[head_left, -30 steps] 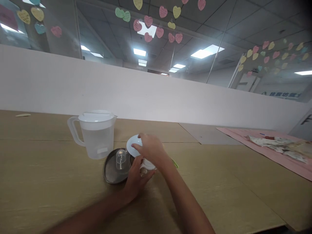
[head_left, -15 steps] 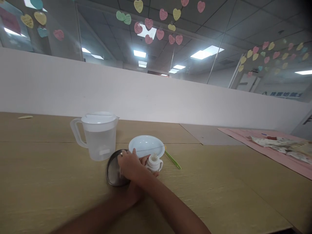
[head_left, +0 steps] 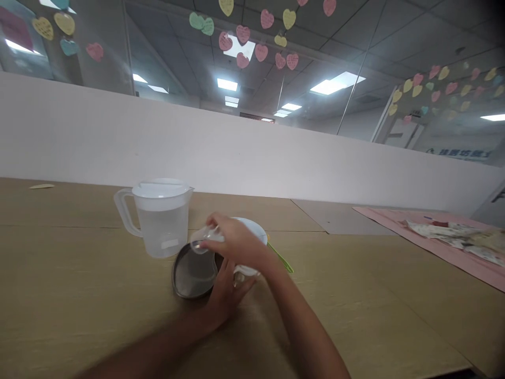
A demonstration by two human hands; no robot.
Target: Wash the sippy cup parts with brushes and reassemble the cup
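A clear, cup-shaped cover [head_left: 203, 238] is gripped in my right hand [head_left: 239, 239], above the back edge of a round metal tray [head_left: 193, 276]. My left hand [head_left: 226, 292] is at the tray's right side, its fingers round a small bottle [head_left: 247, 270] with a white collar. The bottle's top is hidden behind my right hand and wrist. Behind my hands lies a white bowl [head_left: 252, 228], partly covered by my right hand. A green-handled brush [head_left: 282, 257] rests right of the bowl.
A lidded clear pitcher [head_left: 164, 223] with liquid stands behind the tray, to the left. A pale flat piece [head_left: 41, 186] lies far left. On the right, a pink cloth [head_left: 426, 237] holds crumpled fabric [head_left: 453, 234]. A white wall [head_left: 244, 158] borders the table.
My right hand has risen from the tray and turned, and the clear cover now shows in it. My left hand shows more, and the bottle's nipple has gone out of sight.
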